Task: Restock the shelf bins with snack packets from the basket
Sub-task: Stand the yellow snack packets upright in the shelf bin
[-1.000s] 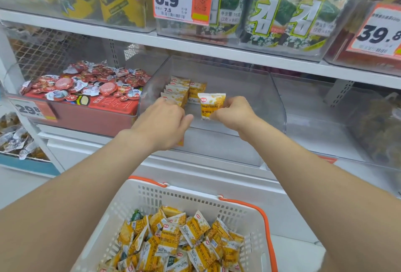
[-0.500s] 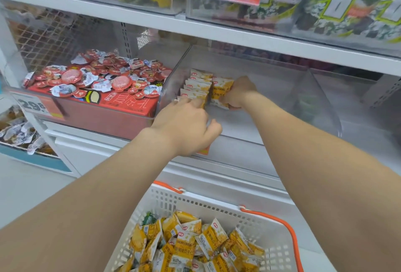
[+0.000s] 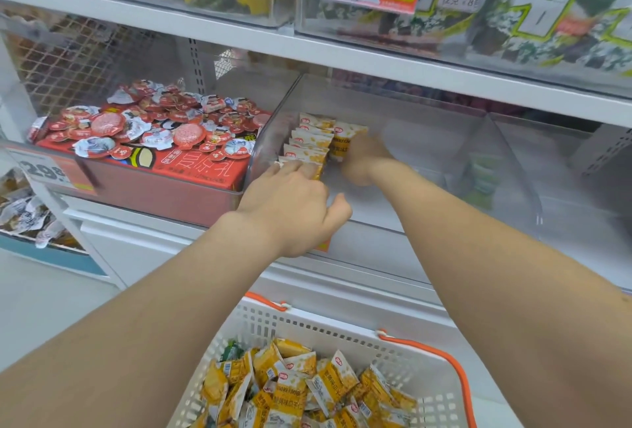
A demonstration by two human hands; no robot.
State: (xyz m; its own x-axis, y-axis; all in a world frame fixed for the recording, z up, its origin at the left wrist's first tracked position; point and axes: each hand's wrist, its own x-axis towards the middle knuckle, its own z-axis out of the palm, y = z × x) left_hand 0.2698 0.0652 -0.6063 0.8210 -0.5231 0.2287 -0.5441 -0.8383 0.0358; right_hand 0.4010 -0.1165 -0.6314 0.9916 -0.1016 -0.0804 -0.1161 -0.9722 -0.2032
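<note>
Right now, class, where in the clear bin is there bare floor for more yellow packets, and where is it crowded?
Free: the clear bin floor from the right hand across to the right wall. Crowded: the left side, where yellow packets stand in rows.

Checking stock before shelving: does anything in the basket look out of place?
Yes: one green packet lies at the back left of the basket among the yellow packets; its colour matches none of them.
</note>
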